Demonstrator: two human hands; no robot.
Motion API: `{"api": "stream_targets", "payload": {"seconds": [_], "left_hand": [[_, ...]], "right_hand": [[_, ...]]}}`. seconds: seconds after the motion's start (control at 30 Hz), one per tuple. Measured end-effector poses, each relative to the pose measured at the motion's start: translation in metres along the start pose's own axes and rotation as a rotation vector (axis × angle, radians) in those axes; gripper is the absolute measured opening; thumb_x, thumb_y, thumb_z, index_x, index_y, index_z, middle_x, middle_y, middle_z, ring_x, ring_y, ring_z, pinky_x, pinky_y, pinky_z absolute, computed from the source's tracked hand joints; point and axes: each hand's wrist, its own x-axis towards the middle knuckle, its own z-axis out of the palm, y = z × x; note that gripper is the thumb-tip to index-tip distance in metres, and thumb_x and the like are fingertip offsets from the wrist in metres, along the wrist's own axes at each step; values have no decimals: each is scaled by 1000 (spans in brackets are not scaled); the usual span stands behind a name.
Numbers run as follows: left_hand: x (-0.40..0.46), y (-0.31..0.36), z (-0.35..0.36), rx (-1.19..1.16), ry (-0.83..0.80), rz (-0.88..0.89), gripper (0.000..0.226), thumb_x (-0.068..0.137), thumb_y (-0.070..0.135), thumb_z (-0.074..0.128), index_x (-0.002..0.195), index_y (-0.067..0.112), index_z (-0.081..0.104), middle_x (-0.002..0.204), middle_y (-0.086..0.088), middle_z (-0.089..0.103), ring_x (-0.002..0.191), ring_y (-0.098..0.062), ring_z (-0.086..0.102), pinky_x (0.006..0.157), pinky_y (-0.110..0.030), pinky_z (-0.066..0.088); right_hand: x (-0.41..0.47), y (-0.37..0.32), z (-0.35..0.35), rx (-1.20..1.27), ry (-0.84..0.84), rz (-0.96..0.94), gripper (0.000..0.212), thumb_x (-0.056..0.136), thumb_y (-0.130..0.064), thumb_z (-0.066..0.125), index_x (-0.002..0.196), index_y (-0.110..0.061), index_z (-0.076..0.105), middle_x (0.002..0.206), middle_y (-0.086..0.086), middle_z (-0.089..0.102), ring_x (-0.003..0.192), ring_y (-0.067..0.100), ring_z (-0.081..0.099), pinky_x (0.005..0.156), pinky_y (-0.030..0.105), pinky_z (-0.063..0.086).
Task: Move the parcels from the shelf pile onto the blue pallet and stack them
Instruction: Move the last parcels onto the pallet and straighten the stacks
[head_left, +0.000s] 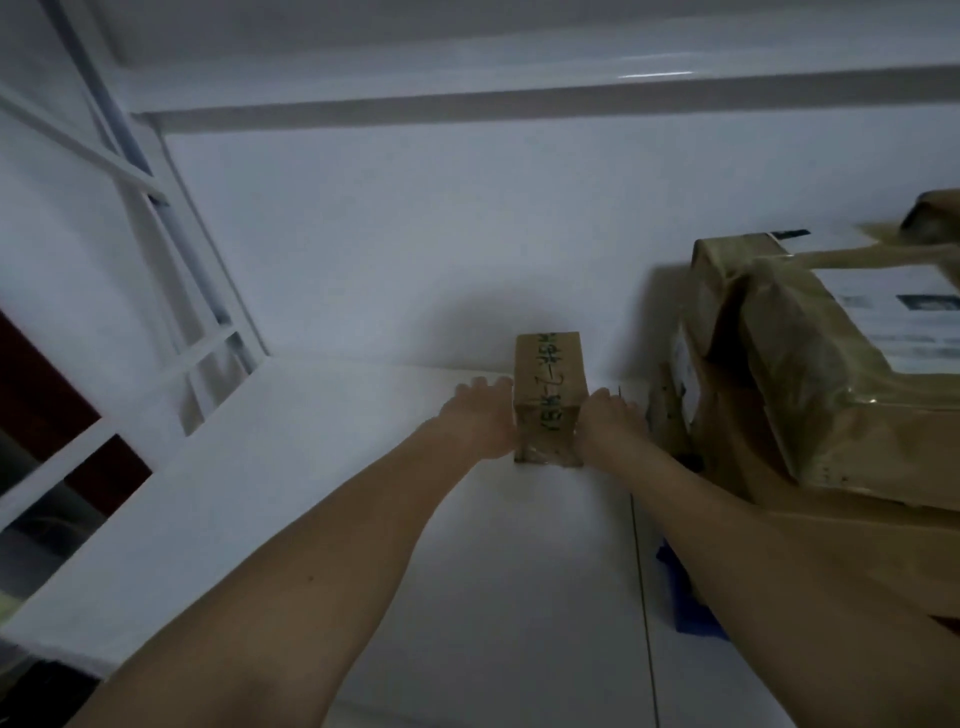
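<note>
**Small parcel flanked on the white shelf**

Nearest: two bare forearms reaching forward and up over the white shelf (311, 467), a scrap of blue (691, 597) peeking beneath the right arm, too little visible to name.

Further out, left hand (480, 423) pressed flat against the left side of the small parcel (550, 395), fingers extended along the board, not curled. Right hand (608, 426) mirrored on the right side, fingers likewise stretched forward, touching the cardboard. Parcel squarely between the palms, both hands about equally near. Long axis running away from the body toward the back wall, handwritten marks along the top face. Squeeze from both sides, then a lift and pull straight back along that axis, probably the next call.

Just right of the right hand: the shelf pile (810, 374), large brown taped parcels stacked, a printed label on the upper one, close enough to snag the right wrist on withdrawal.

Farthest: white back wall (415, 234) and the shelf above.
</note>
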Motion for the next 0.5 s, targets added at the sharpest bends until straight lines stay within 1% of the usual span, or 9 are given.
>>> {"api": "stream_targets", "payload": {"seconds": [0.07, 0.13, 0.2, 0.27, 0.33, 0.37, 0.43, 0.5], "left_hand": [[19, 9, 3, -37, 25, 22, 71, 93, 36, 57, 150, 20, 19, 153, -13, 21, 139, -33, 23, 110, -45, 30], [33, 16, 7, -72, 35, 40, 74, 93, 37, 56, 152, 23, 14, 159, -12, 8, 144, -33, 11, 114, -47, 22], [45, 19, 16, -85, 13, 76, 72, 94, 43, 50, 152, 29, 10, 161, -7, -3, 147, -31, 0, 118, -50, 15], [56, 20, 24, -57, -30, 108, 66, 96, 50, 40, 152, 33, 10, 162, -4, -7, 148, -31, -3, 118, -52, 9], [64, 20, 29, -29, -61, 115, 62, 97, 54, 34, 152, 36, 10, 162, -4, -9, 148, -32, -2, 118, -53, 7], [67, 19, 31, -27, -60, 116, 62, 96, 55, 33, 152, 35, 12, 162, -5, -8, 147, -33, 0, 117, -54, 8], [69, 16, 34, -57, -21, 115, 63, 94, 57, 32, 150, 32, 18, 161, -6, 2, 145, -33, 10, 115, -55, 13], [69, 8, 34, -131, 28, 85, 67, 90, 62, 33, 147, 28, 23, 157, -5, 15, 140, -34, 22, 112, -55, 21]], "right_hand": [[15, -2, 4, 75, 1, 59, 60, 82, -17, 67, 132, -3, 37, 132, 16, 46, 121, 31, 45, 100, 41, 43], [25, -7, 10, 119, -2, 87, 60, 84, -15, 65, 134, -1, 35, 133, 17, 46, 121, 32, 45, 100, 41, 43], [30, -9, 19, 191, -11, 110, 60, 86, -16, 63, 135, -1, 32, 133, 18, 46, 122, 32, 44, 100, 43, 42], [32, -5, 26, 263, -1, 127, 53, 88, -14, 59, 133, -5, 33, 131, 17, 48, 121, 33, 45, 100, 44, 42], [36, 2, 33, 312, 34, 100, 43, 90, -16, 55, 129, -11, 38, 126, 15, 52, 115, 32, 49, 96, 45, 44], [37, 4, 36, 326, 44, 73, 43, 91, -19, 55, 130, -15, 38, 124, 13, 54, 113, 32, 51, 94, 44, 46], [38, 6, 42, 367, 52, 19, 50, 93, -27, 52, 139, -26, 31, 125, 10, 55, 111, 30, 53, 92, 42, 47], [38, 3, 45, 414, 54, -30, 54, 96, -28, 46, 144, -36, 23, 125, 8, 53, 111, 30, 52, 91, 41, 48]]}}
